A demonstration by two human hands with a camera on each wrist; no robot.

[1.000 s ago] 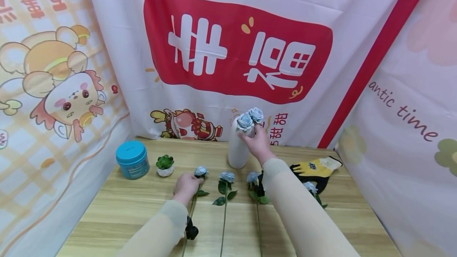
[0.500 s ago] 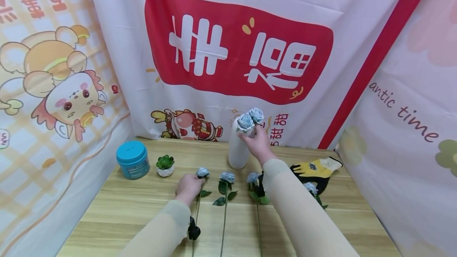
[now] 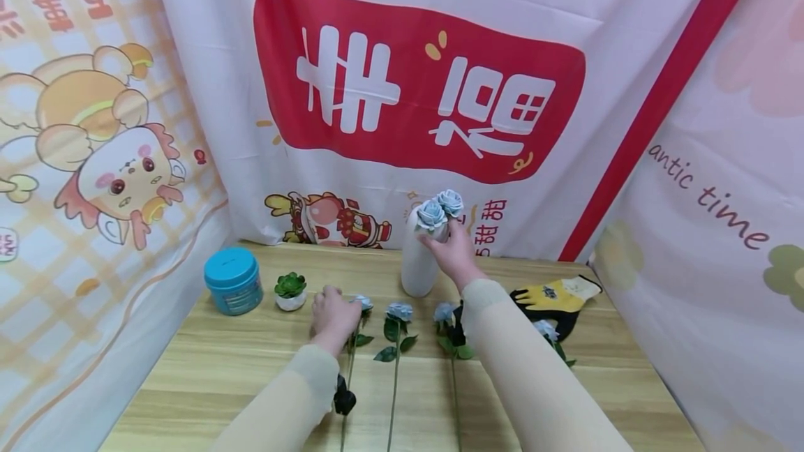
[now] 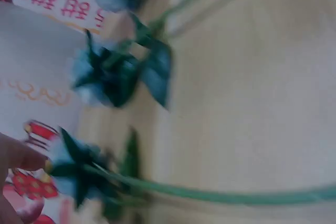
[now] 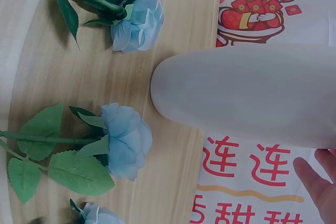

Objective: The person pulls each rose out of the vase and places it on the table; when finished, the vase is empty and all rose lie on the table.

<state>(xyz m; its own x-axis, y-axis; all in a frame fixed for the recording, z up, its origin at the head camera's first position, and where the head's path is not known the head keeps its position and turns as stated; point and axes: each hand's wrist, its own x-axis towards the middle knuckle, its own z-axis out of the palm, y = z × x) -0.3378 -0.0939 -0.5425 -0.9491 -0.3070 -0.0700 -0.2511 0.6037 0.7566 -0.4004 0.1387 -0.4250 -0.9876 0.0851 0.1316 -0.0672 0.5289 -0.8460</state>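
A tall white vase (image 3: 419, 264) stands near the back edge of the table with two pale blue roses (image 3: 432, 215) in its mouth. My right hand (image 3: 457, 254) grips the vase near its rim; the right wrist view shows fingertips (image 5: 310, 177) along its upper end. Further left, my left hand (image 3: 336, 316) is over the head of the leftmost loose blue rose (image 3: 362, 303), which lies stem toward me. One finger (image 4: 23, 156) touches its petals in the left wrist view, with the fingers loose and not wrapped around the stem.
More loose roses lie to the right: a middle rose (image 3: 399, 312), another rose (image 3: 444, 312) beside my right sleeve, and one rose (image 3: 546, 330) by a yellow-black glove (image 3: 555, 296). A blue-lidded tub (image 3: 234, 281) and small potted succulent (image 3: 291, 290) stand left. Printed cloth hangs behind.
My left hand first pinched the leftmost rose below its bloom and shifted it slightly right. Its fingers have now loosened and lifted. My right hand stays on the vase.
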